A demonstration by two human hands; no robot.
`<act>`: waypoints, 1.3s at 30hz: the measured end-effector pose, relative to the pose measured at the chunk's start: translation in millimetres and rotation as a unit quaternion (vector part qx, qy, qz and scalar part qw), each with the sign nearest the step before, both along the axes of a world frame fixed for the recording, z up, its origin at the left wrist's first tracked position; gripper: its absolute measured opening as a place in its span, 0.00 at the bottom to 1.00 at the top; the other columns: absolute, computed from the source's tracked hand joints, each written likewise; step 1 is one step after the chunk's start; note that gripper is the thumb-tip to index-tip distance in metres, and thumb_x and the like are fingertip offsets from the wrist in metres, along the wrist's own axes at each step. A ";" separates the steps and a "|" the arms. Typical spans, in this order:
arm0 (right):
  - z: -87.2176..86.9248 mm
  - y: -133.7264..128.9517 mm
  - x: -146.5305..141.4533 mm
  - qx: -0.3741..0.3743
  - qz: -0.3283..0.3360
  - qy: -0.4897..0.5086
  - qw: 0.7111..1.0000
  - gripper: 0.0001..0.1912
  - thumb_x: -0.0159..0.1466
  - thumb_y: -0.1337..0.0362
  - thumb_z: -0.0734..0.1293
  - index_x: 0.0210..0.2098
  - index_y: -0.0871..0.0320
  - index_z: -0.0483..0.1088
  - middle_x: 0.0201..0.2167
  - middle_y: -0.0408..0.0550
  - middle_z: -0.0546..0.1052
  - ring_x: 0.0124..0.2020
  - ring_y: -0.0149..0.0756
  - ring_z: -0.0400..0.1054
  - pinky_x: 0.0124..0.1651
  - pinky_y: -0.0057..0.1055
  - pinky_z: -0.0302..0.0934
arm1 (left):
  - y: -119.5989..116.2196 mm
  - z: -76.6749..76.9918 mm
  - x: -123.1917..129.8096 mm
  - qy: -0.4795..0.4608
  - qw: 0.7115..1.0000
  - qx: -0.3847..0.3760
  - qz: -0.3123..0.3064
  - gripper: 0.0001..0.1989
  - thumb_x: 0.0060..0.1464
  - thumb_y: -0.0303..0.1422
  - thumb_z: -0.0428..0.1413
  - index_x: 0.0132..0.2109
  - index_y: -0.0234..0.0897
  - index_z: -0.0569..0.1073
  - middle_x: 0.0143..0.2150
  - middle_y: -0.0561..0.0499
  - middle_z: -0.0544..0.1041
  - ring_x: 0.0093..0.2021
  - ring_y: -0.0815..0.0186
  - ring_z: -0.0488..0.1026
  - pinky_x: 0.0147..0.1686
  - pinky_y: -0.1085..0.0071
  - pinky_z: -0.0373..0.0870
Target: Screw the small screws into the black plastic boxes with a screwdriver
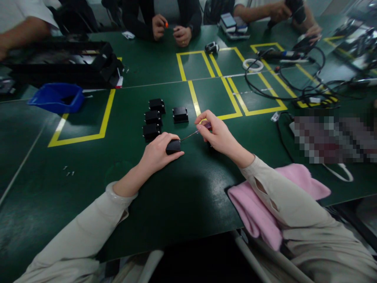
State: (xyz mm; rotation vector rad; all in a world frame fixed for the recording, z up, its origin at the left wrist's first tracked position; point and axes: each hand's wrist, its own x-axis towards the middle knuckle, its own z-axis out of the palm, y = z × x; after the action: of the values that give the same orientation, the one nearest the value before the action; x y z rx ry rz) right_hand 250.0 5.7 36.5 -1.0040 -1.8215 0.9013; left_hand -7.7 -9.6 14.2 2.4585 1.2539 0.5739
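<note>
My left hand [160,151] grips a small black box-shaped part [173,147] on the green table, thumb in front and fingers behind. My right hand [213,131] is closed around the dark reddish handle of a screwdriver [190,136]. Its thin shaft points left, and the tip meets the right side of the held part. Just beyond my left hand, similar black parts stand in a short column, the nearest [151,131] close to my fingers. Another black part [180,114] sits apart to their right. Something dark lies partly hidden under my right hand.
A blue scoop-like tray [59,98] and a long black bin [64,65] stand at left. Small screws [69,173] lie nearer. A pink cloth [256,208] is under my right forearm. Black cables [312,94] and a tape roll [252,65] lie at right. Co-workers sit opposite.
</note>
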 end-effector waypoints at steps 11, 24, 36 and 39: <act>-2.5 1.1 -0.1 -0.012 -0.007 0.003 1.000 0.03 0.73 0.64 0.63 0.42 0.53 0.63 0.26 0.38 0.66 0.27 0.33 0.63 0.35 0.33 0.56 | -0.3 1.0 0.7 0.003 1.000 -0.005 0.002 0.18 0.64 0.46 0.61 0.53 0.40 0.73 0.51 0.43 0.78 0.52 0.50 0.77 0.53 0.55 0.74; -4.3 2.2 0.2 0.016 -0.006 0.008 1.000 0.05 0.73 0.64 0.63 0.40 0.54 0.62 0.27 0.39 0.67 0.28 0.32 0.63 0.35 0.32 0.55 | 0.2 0.6 0.6 0.002 1.000 -0.012 0.006 0.18 0.63 0.46 0.62 0.53 0.40 0.73 0.51 0.43 0.79 0.52 0.49 0.77 0.53 0.54 0.74; -3.7 1.5 0.7 0.010 -0.004 -0.007 1.000 0.04 0.73 0.64 0.63 0.40 0.54 0.63 0.25 0.37 0.65 0.26 0.32 0.61 0.34 0.32 0.53 | 1.3 -1.3 -0.7 -0.004 1.000 0.002 -0.007 0.19 0.64 0.46 0.62 0.53 0.39 0.73 0.51 0.43 0.79 0.52 0.50 0.77 0.52 0.55 0.74; -4.0 1.4 0.8 0.015 -0.004 0.001 1.000 0.03 0.72 0.67 0.63 0.44 0.54 0.63 0.26 0.37 0.66 0.27 0.32 0.62 0.36 0.32 0.55 | 1.3 -1.1 -0.8 -0.002 1.000 0.002 -0.005 0.19 0.64 0.46 0.62 0.53 0.38 0.73 0.51 0.43 0.78 0.51 0.50 0.77 0.52 0.55 0.74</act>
State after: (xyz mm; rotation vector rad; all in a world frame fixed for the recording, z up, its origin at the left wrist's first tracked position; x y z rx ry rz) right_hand 250.8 7.1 32.5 -0.9901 -1.8223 0.8681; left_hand -8.5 -8.3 13.1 2.4641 1.2395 0.5779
